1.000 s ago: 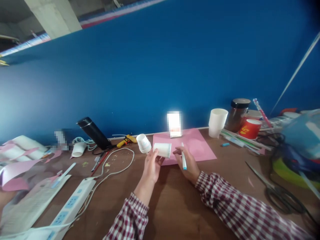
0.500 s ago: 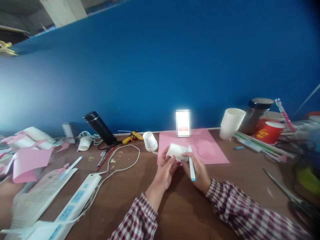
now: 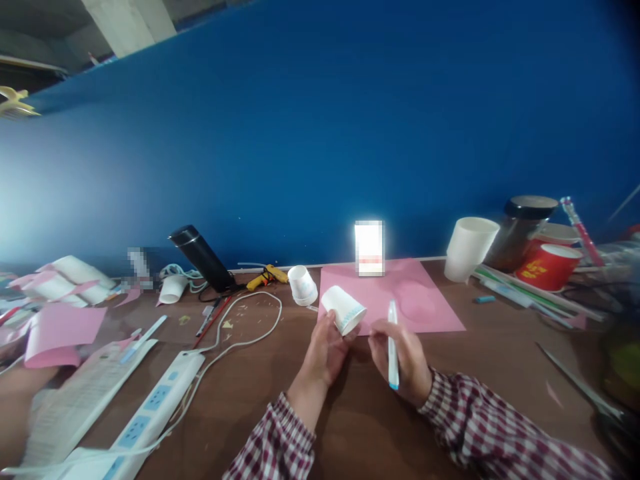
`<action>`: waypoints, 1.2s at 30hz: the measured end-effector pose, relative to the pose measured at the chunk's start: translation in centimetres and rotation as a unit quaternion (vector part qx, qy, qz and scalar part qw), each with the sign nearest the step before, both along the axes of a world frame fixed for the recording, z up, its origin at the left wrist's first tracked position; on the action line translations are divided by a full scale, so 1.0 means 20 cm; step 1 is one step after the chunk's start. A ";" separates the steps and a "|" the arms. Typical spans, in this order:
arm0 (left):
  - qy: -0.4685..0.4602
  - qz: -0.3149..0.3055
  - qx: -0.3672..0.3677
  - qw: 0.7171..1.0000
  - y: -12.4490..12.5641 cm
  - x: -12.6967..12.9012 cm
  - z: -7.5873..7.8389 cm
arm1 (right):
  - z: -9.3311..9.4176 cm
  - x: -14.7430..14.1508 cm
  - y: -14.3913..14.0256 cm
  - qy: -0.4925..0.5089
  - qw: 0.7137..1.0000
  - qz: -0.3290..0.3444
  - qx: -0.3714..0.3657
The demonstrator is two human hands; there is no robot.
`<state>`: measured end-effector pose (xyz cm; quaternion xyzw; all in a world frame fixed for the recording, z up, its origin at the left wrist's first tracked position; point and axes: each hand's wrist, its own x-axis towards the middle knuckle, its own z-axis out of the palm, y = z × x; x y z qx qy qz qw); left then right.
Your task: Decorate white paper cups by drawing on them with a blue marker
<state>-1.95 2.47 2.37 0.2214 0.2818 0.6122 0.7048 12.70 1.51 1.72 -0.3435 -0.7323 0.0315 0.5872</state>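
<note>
My left hand (image 3: pixel 326 353) is closed round the lower side of a white paper cup (image 3: pixel 342 308), which is tilted and carries a band of light blue marks near one end. In my right hand (image 3: pixel 404 357) is a white marker pen (image 3: pixel 393 347) with a blue end, held between the fingers and apart from the cup. Both hands are over the front edge of a pink sheet of paper (image 3: pixel 430 310). Just left of the sheet stands a second white cup (image 3: pixel 302 285), also with faint marks.
Scissors (image 3: pixel 580 383), a blue pen cap (image 3: pixel 484 300), stacked white cups (image 3: pixel 469 250) and a red cup (image 3: pixel 549 268) stand or lie at right. A power strip (image 3: pixel 150 407), its cord, a black bottle (image 3: pixel 201 257) and a yellow glue gun (image 3: pixel 267 277) are at left, beside another person's hand (image 3: pixel 25 393).
The marker has come away from the cup, my right hand moving slightly right and down. My left hand has turned the cup, so its blue-marked band now shows.
</note>
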 end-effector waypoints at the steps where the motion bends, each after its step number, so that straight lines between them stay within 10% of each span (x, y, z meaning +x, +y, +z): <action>1: -0.004 -0.002 -0.006 1.000 0.00 0.00 0.01 | 0.00 0.00 0.00 0.019 1.000 -0.015 -0.011; 8: -0.029 -0.045 -0.015 0.998 -0.02 0.03 0.02 | -0.06 0.01 0.04 0.049 0.993 0.018 -0.109; 36: 0.046 -0.047 0.009 0.998 -0.02 0.04 -0.02 | -0.03 0.00 0.04 0.121 0.986 0.033 -0.111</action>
